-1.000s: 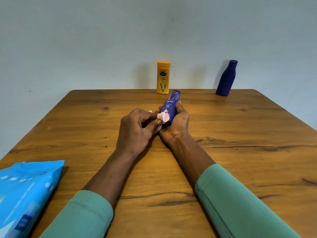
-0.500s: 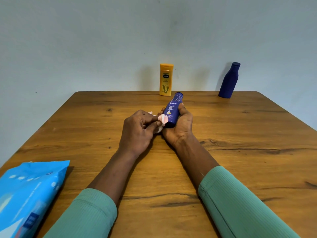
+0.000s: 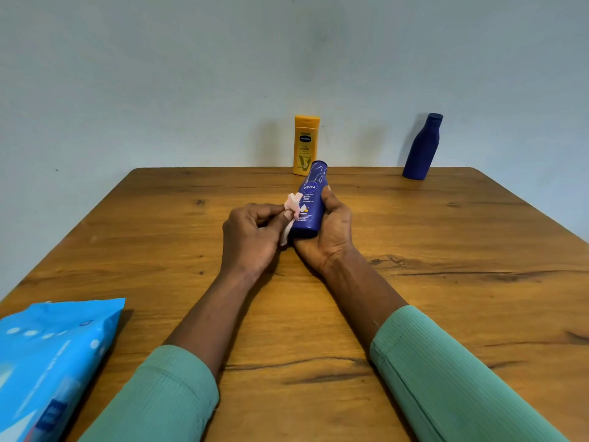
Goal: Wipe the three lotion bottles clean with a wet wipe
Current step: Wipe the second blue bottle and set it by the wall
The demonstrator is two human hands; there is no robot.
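My right hand (image 3: 331,231) grips a dark blue lotion bottle (image 3: 310,199) with a white label print, tilted away from me over the middle of the wooden table (image 3: 446,250). My left hand (image 3: 251,237) pinches a crumpled white wet wipe (image 3: 292,207) against the bottle's left side. A yellow lotion bottle (image 3: 306,145) stands upright at the table's far edge by the wall. Another dark blue bottle (image 3: 422,146) stands at the far right, label hidden.
A light blue pack of wet wipes (image 3: 47,362) lies at the table's near left corner. A plain pale wall (image 3: 191,74) rises right behind the table's far edge. Both my forearms in green sleeves rest over the front of the table.
The wipe in my left hand has slid a little up the left side of the held bottle. The bottle stays in my right hand; the other two bottles have not moved.
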